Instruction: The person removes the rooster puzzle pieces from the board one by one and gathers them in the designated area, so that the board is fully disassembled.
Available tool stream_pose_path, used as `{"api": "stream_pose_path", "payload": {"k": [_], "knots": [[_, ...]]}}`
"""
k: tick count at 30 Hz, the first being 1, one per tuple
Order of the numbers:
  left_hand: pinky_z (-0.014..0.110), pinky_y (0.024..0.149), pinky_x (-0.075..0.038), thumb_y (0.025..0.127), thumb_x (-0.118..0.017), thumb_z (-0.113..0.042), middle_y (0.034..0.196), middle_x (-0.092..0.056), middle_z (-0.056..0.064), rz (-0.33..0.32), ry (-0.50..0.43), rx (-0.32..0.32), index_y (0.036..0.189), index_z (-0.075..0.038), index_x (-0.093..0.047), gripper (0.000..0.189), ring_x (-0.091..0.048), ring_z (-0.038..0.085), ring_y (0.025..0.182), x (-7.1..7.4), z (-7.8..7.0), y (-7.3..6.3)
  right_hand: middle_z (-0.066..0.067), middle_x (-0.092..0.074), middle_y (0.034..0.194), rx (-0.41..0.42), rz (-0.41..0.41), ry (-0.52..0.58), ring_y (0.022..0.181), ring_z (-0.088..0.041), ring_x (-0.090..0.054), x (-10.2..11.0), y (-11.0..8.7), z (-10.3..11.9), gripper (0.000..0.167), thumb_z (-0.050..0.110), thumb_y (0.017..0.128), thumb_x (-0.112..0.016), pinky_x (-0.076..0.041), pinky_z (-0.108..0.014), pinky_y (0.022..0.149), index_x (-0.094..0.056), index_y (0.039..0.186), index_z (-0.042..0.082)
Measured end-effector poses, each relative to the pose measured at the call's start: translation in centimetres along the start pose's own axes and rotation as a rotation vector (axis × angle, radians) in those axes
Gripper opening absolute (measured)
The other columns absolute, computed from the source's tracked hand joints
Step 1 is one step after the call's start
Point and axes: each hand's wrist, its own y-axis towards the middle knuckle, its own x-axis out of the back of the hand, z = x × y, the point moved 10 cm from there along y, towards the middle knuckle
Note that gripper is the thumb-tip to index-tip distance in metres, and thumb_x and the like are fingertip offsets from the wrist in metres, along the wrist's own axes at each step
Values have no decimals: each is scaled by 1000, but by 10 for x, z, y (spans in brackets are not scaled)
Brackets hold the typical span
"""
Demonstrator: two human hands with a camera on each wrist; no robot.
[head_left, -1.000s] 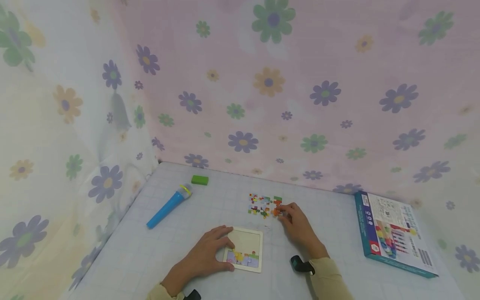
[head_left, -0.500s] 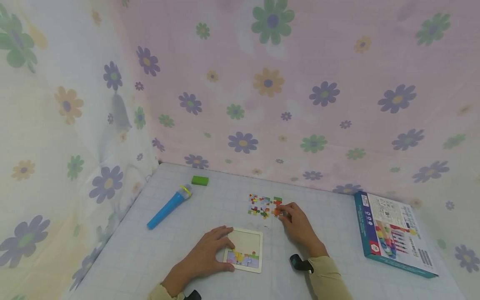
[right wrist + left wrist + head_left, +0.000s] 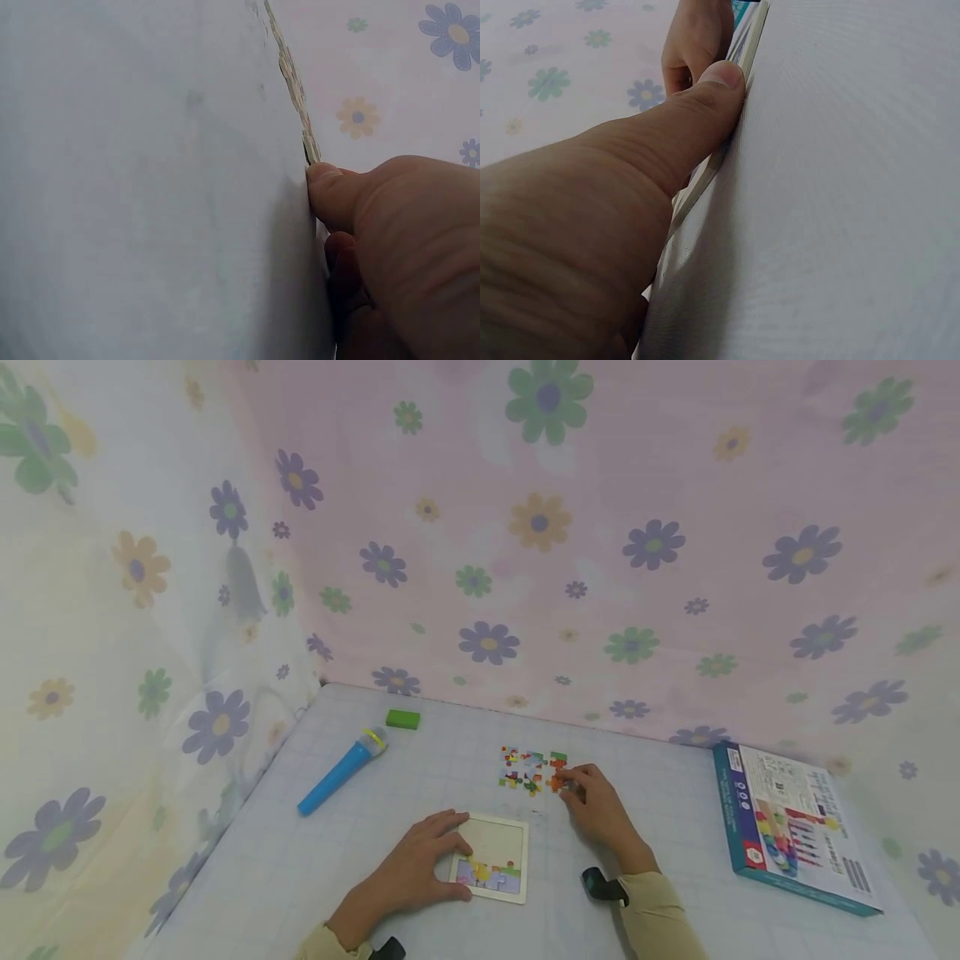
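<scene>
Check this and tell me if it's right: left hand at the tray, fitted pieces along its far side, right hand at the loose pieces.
One thing is wrong: the head view shows the fitted pieces along the near side of the tray, not the far side. The rest stands: the left hand is at the tray, and the right hand is at the loose pieces.

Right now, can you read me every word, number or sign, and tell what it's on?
Box: printed lines and a red badge, too small and blurred to read.
Puzzle pieces, puzzle frame, blue microphone, green block: no lettering I can make out.
</scene>
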Motion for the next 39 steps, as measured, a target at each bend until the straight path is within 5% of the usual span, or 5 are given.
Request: {"api": "stream_pose_path", "payload": {"k": [7, 21, 30, 39], "knots": [[55, 122, -35, 79, -79, -60, 161, -42, -7, 2, -1, -5, 114, -36, -67, 45, -34, 25, 153, 0, 0, 0, -11, -60, 124, -44, -4, -10, 96, -21, -57, -2, 1, -6, 32, 12, 96, -71, -53, -37, 84, -70, 128, 12], [55, 123, -34, 79, -79, -62, 161, -41, -9, 21, -8, 18, 121, -38, -64, 51, -33, 24, 154, 0, 0, 1, -4, -58, 107, -61, -39, 27, 86, -15, -50, 0, -20, 3, 33, 14, 91, -77, -42, -21, 68, -71, 123, 13], [50, 124, -33, 80, -76, -66, 162, -40, -10, 34, 43, 12, 148, -23, -51, 84, -32, 22, 154, 1, -3, 1, 9, -58, 93, 86, 23, 70, 77, -4, -48, -24, -52, 61, 28, 12, 88, -80, -44, -17, 65, -73, 114, 17], [51, 124, -34, 79, -72, -71, 161, -42, -7, 24, 50, -18, 151, -18, -49, 92, -33, 23, 154, 1, -2, 1, 9, -61, 99, 259, 274, 164, 76, 5, -48, -70, -83, 115, 31, 23, 92, -76, -47, -14, 65, -71, 121, 12]]}}
